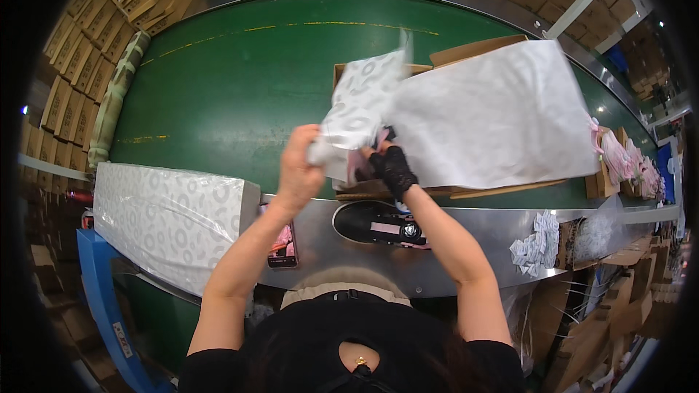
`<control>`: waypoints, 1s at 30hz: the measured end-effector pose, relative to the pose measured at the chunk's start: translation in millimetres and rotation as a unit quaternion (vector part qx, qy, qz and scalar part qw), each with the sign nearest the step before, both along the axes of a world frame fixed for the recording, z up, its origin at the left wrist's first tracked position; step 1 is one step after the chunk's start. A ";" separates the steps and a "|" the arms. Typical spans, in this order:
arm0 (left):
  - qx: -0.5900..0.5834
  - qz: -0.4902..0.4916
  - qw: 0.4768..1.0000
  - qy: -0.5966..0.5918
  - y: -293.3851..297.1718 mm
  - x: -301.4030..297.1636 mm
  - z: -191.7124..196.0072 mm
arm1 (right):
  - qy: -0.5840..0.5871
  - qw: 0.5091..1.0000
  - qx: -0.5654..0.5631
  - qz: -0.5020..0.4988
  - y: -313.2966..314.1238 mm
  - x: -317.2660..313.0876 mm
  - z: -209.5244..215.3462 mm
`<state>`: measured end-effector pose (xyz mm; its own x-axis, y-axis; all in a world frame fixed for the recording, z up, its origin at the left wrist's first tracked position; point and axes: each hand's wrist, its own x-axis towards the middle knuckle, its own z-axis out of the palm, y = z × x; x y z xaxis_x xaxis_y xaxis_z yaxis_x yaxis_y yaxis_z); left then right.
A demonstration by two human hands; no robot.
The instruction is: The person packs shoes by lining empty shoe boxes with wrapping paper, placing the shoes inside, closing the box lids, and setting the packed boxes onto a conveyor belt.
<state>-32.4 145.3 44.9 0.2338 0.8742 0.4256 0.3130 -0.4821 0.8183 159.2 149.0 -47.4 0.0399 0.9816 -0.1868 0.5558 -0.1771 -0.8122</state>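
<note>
My left hand (300,167) is closed on a sheet of patterned white tissue paper (362,94), which is lifted and blurred by motion. My right hand (393,169), in a black fingerless glove, is closed on a black-and-pink shoe (360,166) at the near left end of an open cardboard box (477,49). Paper hides most of that shoe. A wide white sheet (495,113) drapes over the rest of the box. Just below my right hand, a second black shoe (357,223) with pink trim and a round dial lies on the metal ledge.
The box rests on a green conveyor belt (218,80). At left lies a plastic-wrapped stack of patterned paper (171,222), near a phone (284,247). Small white packets (537,244) are piled at right, below pink-and-white shoes (619,156). Stacked cartons (76,65) line the left side.
</note>
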 end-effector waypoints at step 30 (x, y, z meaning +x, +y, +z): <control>-0.050 -0.219 0.948 0.226 -88.4 12.7 -37.8 | 0.294 0.941 -0.135 -0.098 -191.4 92.2 12.5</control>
<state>-19.7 56.9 7.1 0.7229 0.6812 0.1157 0.4303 -0.5748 0.6960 251.4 -42.4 -34.9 0.0262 0.8794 -0.4754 -0.0411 -0.4742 -0.8795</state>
